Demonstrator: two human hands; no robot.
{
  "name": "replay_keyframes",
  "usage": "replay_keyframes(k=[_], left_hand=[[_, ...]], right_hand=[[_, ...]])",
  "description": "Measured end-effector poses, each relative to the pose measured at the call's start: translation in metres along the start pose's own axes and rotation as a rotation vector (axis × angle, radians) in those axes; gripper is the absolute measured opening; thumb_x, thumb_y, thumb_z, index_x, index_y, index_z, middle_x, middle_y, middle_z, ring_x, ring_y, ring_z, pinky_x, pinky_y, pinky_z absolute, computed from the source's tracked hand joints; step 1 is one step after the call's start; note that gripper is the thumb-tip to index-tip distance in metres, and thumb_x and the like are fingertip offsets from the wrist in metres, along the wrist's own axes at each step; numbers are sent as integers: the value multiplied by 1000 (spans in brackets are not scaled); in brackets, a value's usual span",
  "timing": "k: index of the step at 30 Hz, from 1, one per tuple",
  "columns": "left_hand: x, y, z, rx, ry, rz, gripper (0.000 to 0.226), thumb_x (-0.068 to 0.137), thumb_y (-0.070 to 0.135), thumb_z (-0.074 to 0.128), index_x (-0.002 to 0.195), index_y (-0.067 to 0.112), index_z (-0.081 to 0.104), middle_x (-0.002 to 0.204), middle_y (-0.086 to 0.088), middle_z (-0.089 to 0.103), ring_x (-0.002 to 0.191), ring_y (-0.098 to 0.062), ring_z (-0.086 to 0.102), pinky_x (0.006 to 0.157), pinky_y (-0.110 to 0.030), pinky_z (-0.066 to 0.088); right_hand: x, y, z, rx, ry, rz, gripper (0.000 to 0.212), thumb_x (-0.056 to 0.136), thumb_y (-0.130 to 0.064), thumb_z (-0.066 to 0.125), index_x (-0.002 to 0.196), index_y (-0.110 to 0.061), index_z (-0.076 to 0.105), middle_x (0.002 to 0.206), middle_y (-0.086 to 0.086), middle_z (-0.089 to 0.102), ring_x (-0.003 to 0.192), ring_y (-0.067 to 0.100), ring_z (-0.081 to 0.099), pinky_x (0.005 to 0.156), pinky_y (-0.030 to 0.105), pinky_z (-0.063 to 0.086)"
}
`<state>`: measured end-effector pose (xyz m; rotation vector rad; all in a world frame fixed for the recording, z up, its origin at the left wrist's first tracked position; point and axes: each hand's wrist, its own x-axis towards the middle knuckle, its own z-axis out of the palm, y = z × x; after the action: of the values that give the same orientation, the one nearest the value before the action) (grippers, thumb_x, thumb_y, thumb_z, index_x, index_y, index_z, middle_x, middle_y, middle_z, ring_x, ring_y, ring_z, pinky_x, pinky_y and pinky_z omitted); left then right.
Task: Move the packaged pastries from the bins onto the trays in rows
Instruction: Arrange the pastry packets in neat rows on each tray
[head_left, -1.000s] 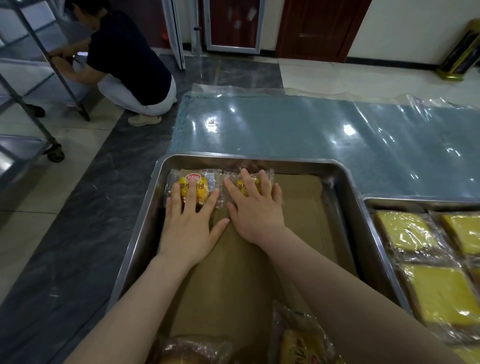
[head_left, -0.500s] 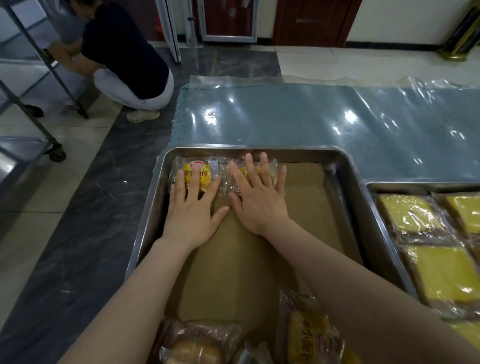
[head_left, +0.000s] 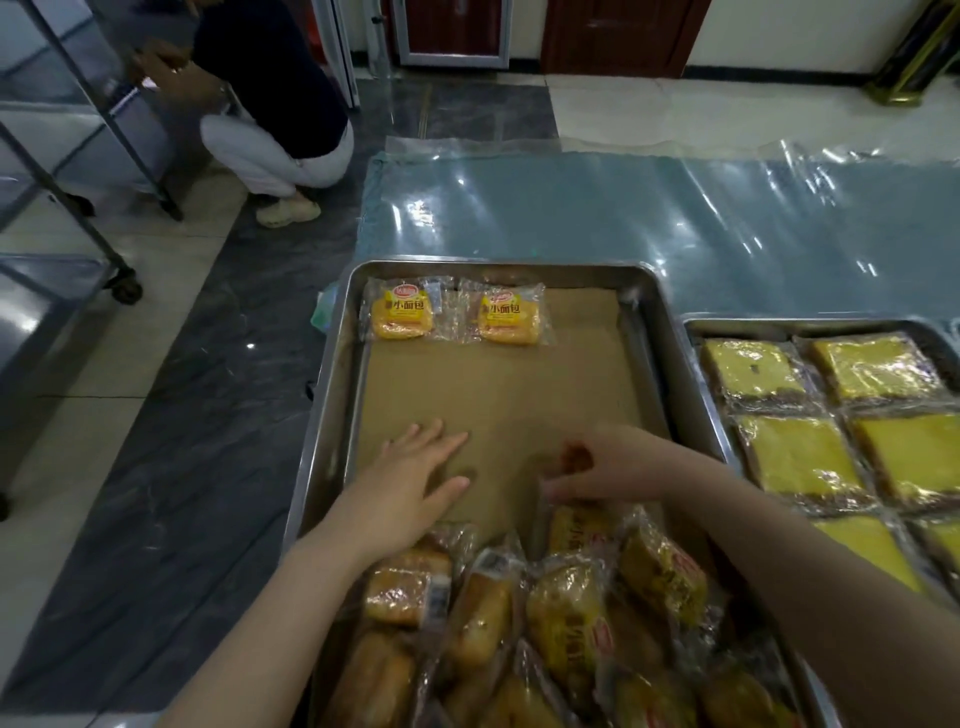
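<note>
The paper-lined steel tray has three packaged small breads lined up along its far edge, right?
Not three. The head view shows two packaged small breads, one at the left and one beside it, lined up along the far edge of the paper-lined steel tray.

The left pastry pack (head_left: 399, 315) and right pastry pack (head_left: 506, 318) at the tray's (head_left: 498, 267) far end each read "小面包"; their red logos (head_left: 407, 289) are illegible.

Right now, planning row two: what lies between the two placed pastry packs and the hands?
Only bare brown paper, in the head view, between the placed packs and the left hand and right hand.
</note>
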<state>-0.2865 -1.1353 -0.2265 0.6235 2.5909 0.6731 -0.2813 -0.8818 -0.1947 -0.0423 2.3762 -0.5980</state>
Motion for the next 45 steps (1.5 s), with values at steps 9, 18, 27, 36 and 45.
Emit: replay_keyframes(k=[9,18,27,36,45], left_hand=[[7,-15,34,270,123,-138,69,87,67,15,139,42,-23,150,7,-28,137,-14,-25,113,-41,-13],[13,-20,36,287,81,-160,73,83,71,13,133,44,-32,145,9,-37,133,-12,-33,110,-39,-20],[14,-20,36,301,67,-166,74,84,69,16,135,41,-30,145,9,-37,132,-12,-34,110,-40,-19],[14,-18,35,299,49,-167,73,83,70,14,133,43,-33,144,8,-39,132,-12,-36,109,-40,-21],[13,-18,35,318,83,-164,73,84,69,15,133,42,-32,146,9,-36,134,-12,-32,111,-41,-18]], right_hand=[[-13,9,8,-158,630,52,6,89,-26,61,83,-26,62,85,-8,58,86,13,58,69,24,45],[11,-8,19,-300,670,-39,53,90,-47,45,139,-32,32,141,4,42,124,31,43,92,47,45],[18,23,26,-307,636,-110,71,88,-28,55,145,-41,13,159,-3,-1,144,25,-12,110,43,-6],[32,60,22,-512,459,-21,80,76,-81,23,136,-56,-25,144,-1,-47,132,36,-38,104,52,-20],[94,65,-42,-458,525,-4,86,84,-74,26,142,-40,-28,152,3,-34,137,30,-32,111,53,-14]])
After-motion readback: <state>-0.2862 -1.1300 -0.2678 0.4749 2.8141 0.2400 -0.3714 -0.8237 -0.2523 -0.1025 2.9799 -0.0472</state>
